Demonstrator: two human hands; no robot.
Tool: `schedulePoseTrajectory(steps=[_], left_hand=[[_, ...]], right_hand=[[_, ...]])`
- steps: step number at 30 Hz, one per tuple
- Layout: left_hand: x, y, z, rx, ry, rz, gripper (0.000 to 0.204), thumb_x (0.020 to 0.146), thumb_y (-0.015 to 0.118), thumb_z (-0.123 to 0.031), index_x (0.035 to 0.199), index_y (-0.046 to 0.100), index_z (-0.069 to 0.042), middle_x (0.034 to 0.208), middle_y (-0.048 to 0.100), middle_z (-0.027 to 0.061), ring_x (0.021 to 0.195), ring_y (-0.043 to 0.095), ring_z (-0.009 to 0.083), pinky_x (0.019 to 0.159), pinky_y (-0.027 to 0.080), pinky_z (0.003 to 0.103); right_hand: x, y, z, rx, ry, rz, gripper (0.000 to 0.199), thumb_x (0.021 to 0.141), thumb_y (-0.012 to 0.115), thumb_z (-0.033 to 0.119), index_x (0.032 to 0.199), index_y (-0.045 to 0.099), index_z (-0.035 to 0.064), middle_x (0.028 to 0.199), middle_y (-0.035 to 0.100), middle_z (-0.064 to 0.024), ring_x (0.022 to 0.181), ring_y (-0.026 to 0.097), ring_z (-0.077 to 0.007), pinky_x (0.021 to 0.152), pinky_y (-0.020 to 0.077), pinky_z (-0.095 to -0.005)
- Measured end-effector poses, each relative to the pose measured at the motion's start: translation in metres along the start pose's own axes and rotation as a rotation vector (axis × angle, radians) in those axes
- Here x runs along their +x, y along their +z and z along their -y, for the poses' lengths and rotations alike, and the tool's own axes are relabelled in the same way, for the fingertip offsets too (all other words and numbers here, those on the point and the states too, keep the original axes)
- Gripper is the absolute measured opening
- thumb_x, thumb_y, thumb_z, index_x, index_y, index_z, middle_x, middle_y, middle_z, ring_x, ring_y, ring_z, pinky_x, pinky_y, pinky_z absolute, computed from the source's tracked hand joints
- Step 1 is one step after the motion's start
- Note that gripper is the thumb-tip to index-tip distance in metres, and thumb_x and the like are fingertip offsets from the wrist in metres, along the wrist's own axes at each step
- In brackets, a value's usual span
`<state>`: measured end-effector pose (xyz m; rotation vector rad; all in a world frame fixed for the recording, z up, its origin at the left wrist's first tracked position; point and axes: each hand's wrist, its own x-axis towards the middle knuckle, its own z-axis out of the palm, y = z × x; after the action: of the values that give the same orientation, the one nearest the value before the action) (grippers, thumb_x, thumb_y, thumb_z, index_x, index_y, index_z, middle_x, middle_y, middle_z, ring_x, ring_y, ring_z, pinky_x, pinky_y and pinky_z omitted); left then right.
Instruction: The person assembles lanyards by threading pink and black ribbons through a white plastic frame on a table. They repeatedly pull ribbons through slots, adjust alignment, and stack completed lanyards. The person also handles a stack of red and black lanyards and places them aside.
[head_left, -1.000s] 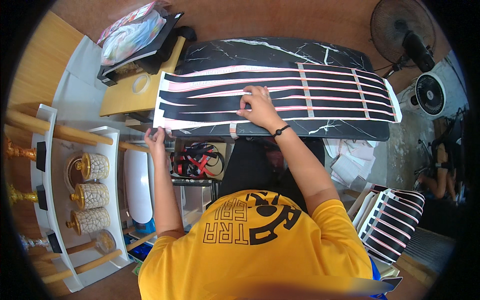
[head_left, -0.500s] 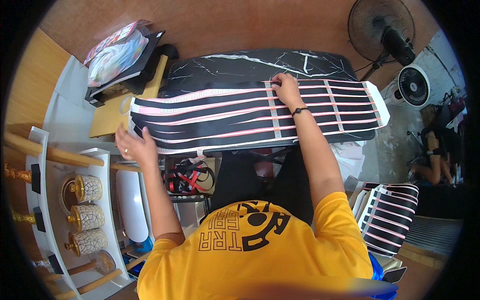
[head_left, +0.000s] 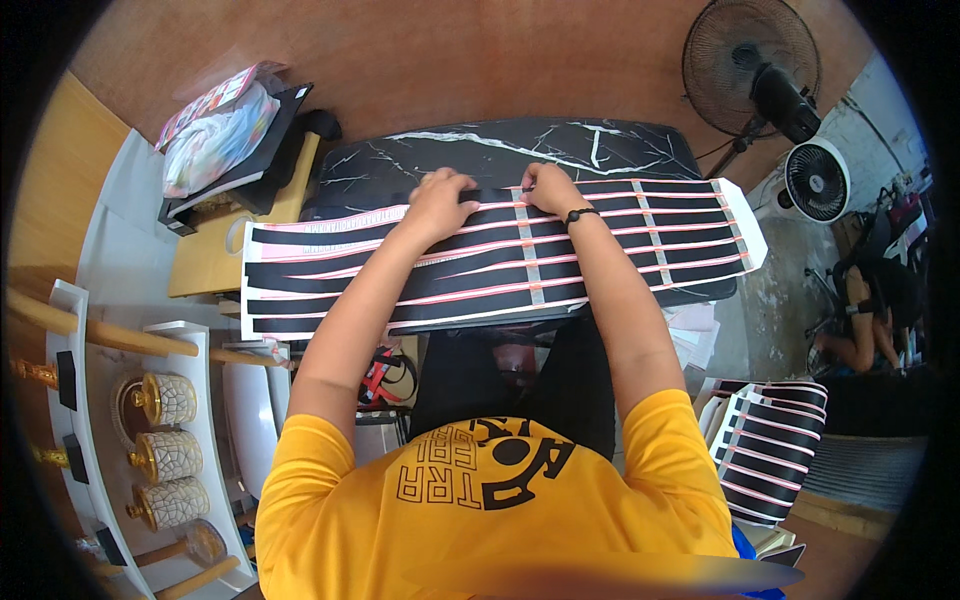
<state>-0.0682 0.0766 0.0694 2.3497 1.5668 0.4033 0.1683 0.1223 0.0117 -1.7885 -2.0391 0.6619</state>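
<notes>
A long sheet of black strips (head_left: 590,236) with white-and-red lines between them lies across the table in front of me. Bands of tape (head_left: 529,245) cross it, and white end pieces (head_left: 742,212) edge it. At the sheet's far edge, my left hand (head_left: 440,208) is closed on the farthest black strip, thumb and fingers either side of it. My right hand (head_left: 549,190) is just to its right, fingers curled and pinching that same strip at the tape band. On the left part, the strips lie loose, with printed pale backing showing between some.
The black marble-patterned table (head_left: 400,155) extends behind the sheet. A tape roll (head_left: 237,236) lies on a wooden side table at left, near a plastic bag (head_left: 218,140). Two fans (head_left: 822,182) stand at right, with another person (head_left: 868,310) beyond. A second striped bundle (head_left: 770,450) hangs nearby.
My left hand has moved from the sheet's left end to its far edge, beside my right hand, and closed on the strip. The strips at the left end now lie flatter.
</notes>
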Motion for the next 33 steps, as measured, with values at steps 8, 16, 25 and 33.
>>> schedulePoseTrajectory(steps=[8, 16, 25, 33], left_hand=[[0.099, 0.052, -0.004, -0.292, -0.067, 0.227, 0.025, 0.087, 0.071, -0.027, 0.091, 0.076, -0.003, 0.082, 0.072, 0.0138, 0.077, 0.066, 0.0235, 0.077, 0.051, 0.036], [0.121, 0.052, -0.002, -0.206, 0.056, 0.363, 0.028, 0.080, 0.072, -0.030, 0.093, 0.077, -0.006, 0.083, 0.073, 0.0129, 0.076, 0.065, 0.0205, 0.075, 0.051, 0.033], [0.126, 0.065, -0.010, -0.155, -0.151, 0.362, 0.034, 0.073, 0.073, -0.033, 0.094, 0.077, -0.006, 0.093, 0.073, 0.0153, 0.089, 0.067, 0.0276, 0.080, 0.051, 0.039], [0.104, 0.047, -0.009, -0.264, -0.073, 0.132, 0.038, 0.079, 0.076, -0.041, 0.101, 0.075, -0.011, 0.095, 0.071, 0.0133, 0.089, 0.067, 0.0233, 0.079, 0.050, 0.036]], right_hand=[[-0.016, 0.007, 0.008, 0.077, 0.035, -0.178, 0.023, 0.071, 0.082, 0.015, 0.086, 0.066, 0.0095, 0.108, 0.061, -0.0150, 0.102, 0.063, -0.0361, 0.088, 0.0515, -0.0449], [-0.024, 0.022, 0.006, 0.209, 0.018, -0.374, 0.026, 0.067, 0.083, 0.010, 0.086, 0.066, 0.0028, 0.090, 0.067, -0.0165, 0.090, 0.065, -0.0341, 0.079, 0.0517, -0.0406], [-0.035, 0.030, 0.015, 0.143, -0.032, -0.536, 0.021, 0.070, 0.082, 0.015, 0.082, 0.070, 0.0030, 0.085, 0.065, -0.0149, 0.086, 0.063, -0.0345, 0.077, 0.0501, -0.0427], [-0.048, 0.017, 0.003, 0.351, -0.137, -0.479, 0.014, 0.075, 0.078, 0.008, 0.087, 0.071, 0.0027, 0.083, 0.065, -0.0103, 0.075, 0.062, -0.0227, 0.070, 0.0497, -0.0345]])
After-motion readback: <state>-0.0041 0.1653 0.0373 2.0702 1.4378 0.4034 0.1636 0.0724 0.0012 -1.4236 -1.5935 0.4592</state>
